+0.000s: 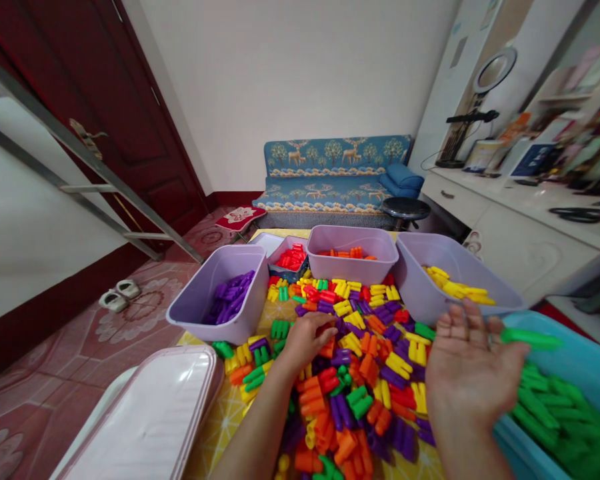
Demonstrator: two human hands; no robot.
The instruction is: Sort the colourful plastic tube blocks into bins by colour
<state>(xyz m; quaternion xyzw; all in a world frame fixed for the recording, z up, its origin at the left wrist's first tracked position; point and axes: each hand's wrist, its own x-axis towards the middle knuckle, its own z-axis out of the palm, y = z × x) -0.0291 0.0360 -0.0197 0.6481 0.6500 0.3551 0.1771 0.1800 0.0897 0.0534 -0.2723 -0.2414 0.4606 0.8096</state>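
Note:
Small plastic pieces shaped like joined tubes [360, 403], in red, orange, yellow, green and purple, lie in a wide heap. My left hand [305, 343] reaches into this heap, its fingers curled down and closed. Red shows under its fingertips, but what they grip is hidden. My right hand [473, 367] is raised at the right, palm up and fingers spread. Just beyond its thumb, a blurred green piece [535, 339] is above the blue bin [555, 327], apart from the palm. Many green pieces [563, 407] fill that bin.
Lilac bins hold purple pieces [230, 298], orange pieces [350, 253] and yellow pieces [457, 288]. Red pieces [293, 256] sit in a smaller box between them. A pale lid [150, 413] lies at the front left. Behind are a sofa [325, 180] and stool [406, 208].

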